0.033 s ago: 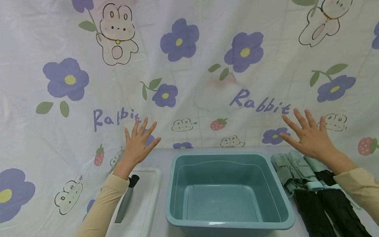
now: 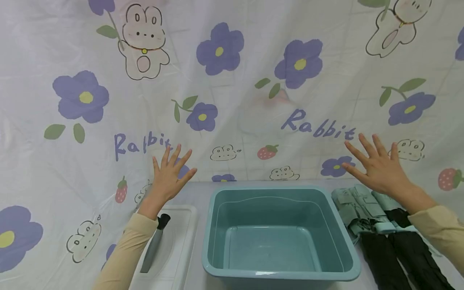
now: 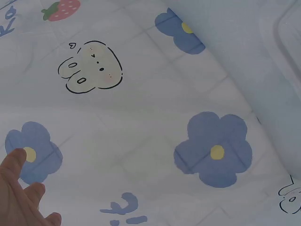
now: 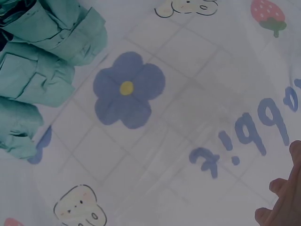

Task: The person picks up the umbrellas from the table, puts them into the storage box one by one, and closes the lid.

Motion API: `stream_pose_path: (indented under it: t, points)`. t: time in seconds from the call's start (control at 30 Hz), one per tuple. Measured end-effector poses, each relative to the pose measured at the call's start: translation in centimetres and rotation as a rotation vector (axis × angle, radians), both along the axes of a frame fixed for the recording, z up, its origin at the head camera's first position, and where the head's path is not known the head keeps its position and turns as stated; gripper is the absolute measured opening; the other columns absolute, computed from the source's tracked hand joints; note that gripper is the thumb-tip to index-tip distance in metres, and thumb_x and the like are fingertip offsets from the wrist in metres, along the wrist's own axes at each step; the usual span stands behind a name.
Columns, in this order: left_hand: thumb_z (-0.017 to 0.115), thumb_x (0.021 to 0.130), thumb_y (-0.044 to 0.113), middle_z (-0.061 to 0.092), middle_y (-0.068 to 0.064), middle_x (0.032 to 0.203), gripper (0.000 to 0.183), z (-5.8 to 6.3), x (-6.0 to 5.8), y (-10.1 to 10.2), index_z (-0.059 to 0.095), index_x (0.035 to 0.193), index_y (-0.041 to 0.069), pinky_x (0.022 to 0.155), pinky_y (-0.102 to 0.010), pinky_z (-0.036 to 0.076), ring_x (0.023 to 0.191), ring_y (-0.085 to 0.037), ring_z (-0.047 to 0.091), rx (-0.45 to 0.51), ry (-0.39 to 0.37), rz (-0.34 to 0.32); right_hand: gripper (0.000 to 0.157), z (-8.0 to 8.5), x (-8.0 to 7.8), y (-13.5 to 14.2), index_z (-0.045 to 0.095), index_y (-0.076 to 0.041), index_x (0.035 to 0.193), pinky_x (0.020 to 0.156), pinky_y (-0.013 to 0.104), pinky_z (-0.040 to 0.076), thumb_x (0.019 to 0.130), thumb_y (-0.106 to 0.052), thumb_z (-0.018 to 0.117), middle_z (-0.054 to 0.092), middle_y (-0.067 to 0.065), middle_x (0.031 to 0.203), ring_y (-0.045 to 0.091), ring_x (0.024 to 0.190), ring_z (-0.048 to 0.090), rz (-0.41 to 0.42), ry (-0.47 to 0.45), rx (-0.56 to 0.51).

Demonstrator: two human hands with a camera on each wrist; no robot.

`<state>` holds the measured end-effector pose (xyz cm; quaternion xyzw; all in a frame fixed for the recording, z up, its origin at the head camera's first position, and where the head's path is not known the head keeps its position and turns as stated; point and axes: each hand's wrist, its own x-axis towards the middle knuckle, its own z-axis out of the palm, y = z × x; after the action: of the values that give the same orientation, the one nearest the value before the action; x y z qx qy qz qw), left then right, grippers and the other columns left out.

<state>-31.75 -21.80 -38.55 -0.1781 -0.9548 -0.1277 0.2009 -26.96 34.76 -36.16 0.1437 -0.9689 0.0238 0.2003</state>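
My left hand is raised with fingers spread, above a white plastic board and holding nothing. A long grey tool with a black end lies on that board, partly behind the left sleeve. On the other side, my right hand is held up with spread fingers, also holding nothing. Below it are rolled teal cloth bundles with black parts, partly hidden by the forearm. Between the hands stands a blue-green plastic tub with nothing inside. Each wrist view catches only some fingertips at a lower corner.
A white curtain printed with purple flowers, rabbits and strawberries hangs behind the table. Black cloth pieces extend from the teal bundles toward the front right. The tub occupies the middle of the pale tabletop.
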Motion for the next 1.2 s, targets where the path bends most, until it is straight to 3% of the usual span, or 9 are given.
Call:
stream_pose_path:
  t: [0.3,0.57,0.73,1.2]
  points:
    - [0.039,0.089,0.063,0.006,0.002,0.157,0.065,-0.2,0.1,0.1,0.019,0.146,0.040,0.103,-0.066,-0.010,0.143,-0.028,-0.006,-0.024,-0.017,0.004,0.073,-0.1,0.1,0.3,0.011,-0.028,0.150,0.099,0.066,-0.017,0.090,-0.056,0.043,0.008,0.015,0.155,0.034,0.140,-0.014,-0.002,0.001,0.012]
    - [0.040,0.088,0.063,0.007,0.002,0.157,0.066,0.0,0.3,0.1,0.022,0.146,0.038,0.103,-0.068,-0.007,0.143,-0.024,-0.008,-0.031,0.015,0.001,0.076,0.1,0.3,0.1,0.010,-0.027,0.150,0.099,0.065,-0.018,0.089,-0.059,0.043,0.009,0.017,0.155,0.036,0.140,-0.013,-0.005,-0.012,0.030]
    - [0.040,0.088,0.063,0.006,0.003,0.157,0.066,-0.2,0.3,0.1,0.018,0.146,0.041,0.103,-0.066,-0.011,0.143,-0.023,-0.011,-0.044,0.001,-0.002,0.076,-0.2,0.6,0.1,0.012,-0.026,0.150,0.100,0.064,-0.018,0.089,-0.058,0.044,0.009,0.016,0.155,0.036,0.140,-0.012,-0.002,-0.009,0.033]
    - [0.039,0.089,0.063,0.011,-0.001,0.156,0.066,-0.9,0.4,0.3,0.023,0.147,0.035,0.101,-0.069,-0.010,0.143,-0.030,-0.005,-0.064,0.028,-0.026,0.077,-1.3,1.1,1.0,0.011,-0.027,0.150,0.099,0.064,-0.019,0.088,-0.057,0.046,0.007,0.017,0.155,0.033,0.141,-0.014,0.003,-0.029,0.035]
